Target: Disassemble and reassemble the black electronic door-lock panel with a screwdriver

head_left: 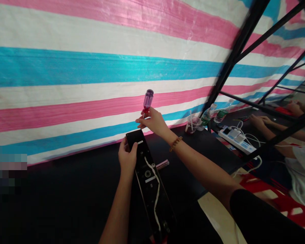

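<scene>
Sheeting (91, 67) with pink, white and blue stripes spans the upper half of the frame in my remote view. Black table (66, 200) extends beneath it, from lower left towards centre right. Dark metal bars (225, 74) cross the upper right. A co-worker in a white top (302, 179) occupies the right edge, forearms over the dark surface there.

Long black device (148, 203), the piece in hand, runs from the centre to the bottom of the frame; I cannot tell whether it rests on the table. Its upper face carries a pale cable (158, 189) running lengthwise. White power strip (237, 140) lies right of centre, with plugs and leads in it.

Left hand (127, 154), at the centre, is curled around the device's far end, thumb on the upper face. Right hand (155, 123), just above, pinches the shaft of a screwdriver (148, 99), whose purple handle points up. I cannot tell whether its tip touches the device.

Clear plastic cup (192, 125) with a straw stands right of centre. Beaded bracelet (176, 143) circles the right wrist.
</scene>
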The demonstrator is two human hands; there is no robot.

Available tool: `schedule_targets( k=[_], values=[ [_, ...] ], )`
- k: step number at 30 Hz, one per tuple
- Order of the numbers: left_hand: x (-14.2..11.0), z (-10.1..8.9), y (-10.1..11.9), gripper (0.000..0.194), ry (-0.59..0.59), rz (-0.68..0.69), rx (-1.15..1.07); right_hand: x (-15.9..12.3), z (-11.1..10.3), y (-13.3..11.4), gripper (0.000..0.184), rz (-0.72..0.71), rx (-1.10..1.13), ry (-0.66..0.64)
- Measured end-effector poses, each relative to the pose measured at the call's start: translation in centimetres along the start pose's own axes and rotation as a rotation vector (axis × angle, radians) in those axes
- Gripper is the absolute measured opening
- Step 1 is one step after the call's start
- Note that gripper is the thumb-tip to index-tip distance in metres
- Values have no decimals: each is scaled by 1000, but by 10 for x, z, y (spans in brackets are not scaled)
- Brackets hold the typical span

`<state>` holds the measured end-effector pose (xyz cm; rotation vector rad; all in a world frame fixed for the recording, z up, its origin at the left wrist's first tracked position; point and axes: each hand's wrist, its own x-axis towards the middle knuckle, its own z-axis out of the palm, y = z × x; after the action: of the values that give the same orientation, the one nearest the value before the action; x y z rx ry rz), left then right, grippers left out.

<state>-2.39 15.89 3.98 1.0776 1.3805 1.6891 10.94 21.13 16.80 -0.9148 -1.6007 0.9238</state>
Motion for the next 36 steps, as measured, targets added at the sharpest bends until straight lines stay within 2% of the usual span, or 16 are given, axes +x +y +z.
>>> schedule_targets(
  k=[2, 5, 9, 12, 15, 17, 25, 29, 32, 33, 36],
  values=[
    [0, 0, 0, 62, 2, 16, -3, -1, -1, -3, 20, -15, 10, -55],
    [0, 0, 0, 61, -1, 23, -11, 0, 0, -4, 3, 11, 22, -88],
    [0, 1, 0, 60, 11, 4, -9, 2, 2, -1, 21, 35, -21, 29],
    [0, 0, 1, 61, 3, 1, -23, 1, 1, -1, 28, 8, -26, 10],
    [-1, 0, 2, 62, -6, -7, -22, -1, -1, -3, 15, -7, 3, -53],
    [0, 0, 2, 61, -2, -1, -16, 0, -1, -1, 6, 1, 10, -44],
    [0, -1, 1, 59, -7, -18, -33, 0, 6, 10, 16, -24, -6, 57],
    [0, 0, -2, 62, -10, -37, -89, -23, -16, 0, 30, -110, -100, 223],
    [-2, 0, -5, 61, -14, -59, -148, -55, -47, 5, 37, -115, -386, 406],
    [-2, 0, -5, 61, -11, -74, -176, -67, -58, 13, 39, -82, -524, 393],
    [-2, -1, -9, 60, -17, -151, -312, -106, -80, 53, 38, 89, -819, 159]
  ],
)
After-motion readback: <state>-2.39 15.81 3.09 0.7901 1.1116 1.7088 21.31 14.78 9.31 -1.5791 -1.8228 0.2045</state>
